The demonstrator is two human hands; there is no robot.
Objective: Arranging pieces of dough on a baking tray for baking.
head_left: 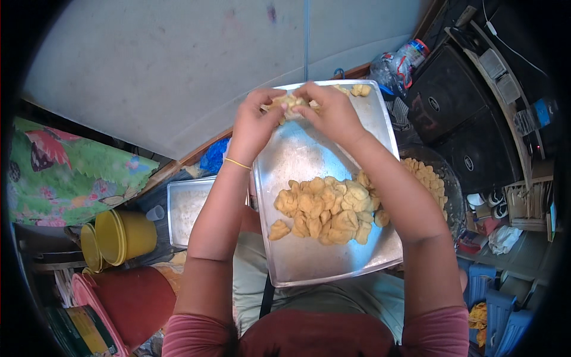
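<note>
Over the far end of a metal tray [315, 271], my left hand [254, 119] and my right hand [334, 112] meet, fingers bent and closed on a piece of yellow dough [290, 106] between them. My fingertips partly hide that dough. Nearer to me on the tray lies a heap of yellow dough pieces [330, 211], with a single loose piece [278, 229] at its left. Small dough lumps [360, 90] sit in the tray's far right corner. My right forearm crosses above the heap's right side and covers part of it.
At the right, beyond my forearm, a round dark pan [457, 205] holds many more dough pieces [425, 178]. Another metal tray [189, 208] lies at left, near yellow buckets [128, 235] and a red tub [134, 297]. Black speakers [461, 107] stand at right; a pale wall rises ahead.
</note>
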